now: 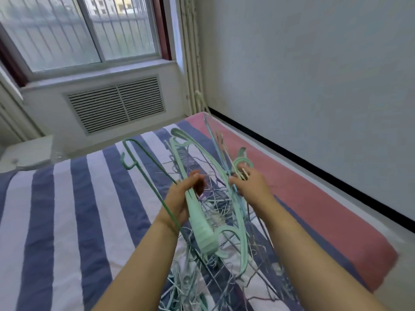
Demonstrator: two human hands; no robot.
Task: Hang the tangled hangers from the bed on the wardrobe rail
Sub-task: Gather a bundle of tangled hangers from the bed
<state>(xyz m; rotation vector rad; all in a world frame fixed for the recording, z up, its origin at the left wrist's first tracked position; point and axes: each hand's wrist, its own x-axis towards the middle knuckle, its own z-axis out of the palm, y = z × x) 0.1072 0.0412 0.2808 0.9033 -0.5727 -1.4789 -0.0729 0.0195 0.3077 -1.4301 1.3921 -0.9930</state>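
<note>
A tangled bundle of hangers (215,223) is lifted above the striped bed (67,209), between my two hands. My left hand (179,198) grips a thick mint-green plastic hanger (199,223) together with a thin dark-green wire hanger (146,158) whose hook points left. My right hand (249,185) holds several thin blue, mint and pale wire hangers at the right side of the bundle. More wire hangers dangle in a knot below my forearms. The wardrobe rail is out of view.
The bed has a blue and white striped sheet with a pink band (314,198) along its right side. A grey wall (314,75) runs along the right. A window (78,30) and a radiator vent (116,104) stand beyond the bed's far end.
</note>
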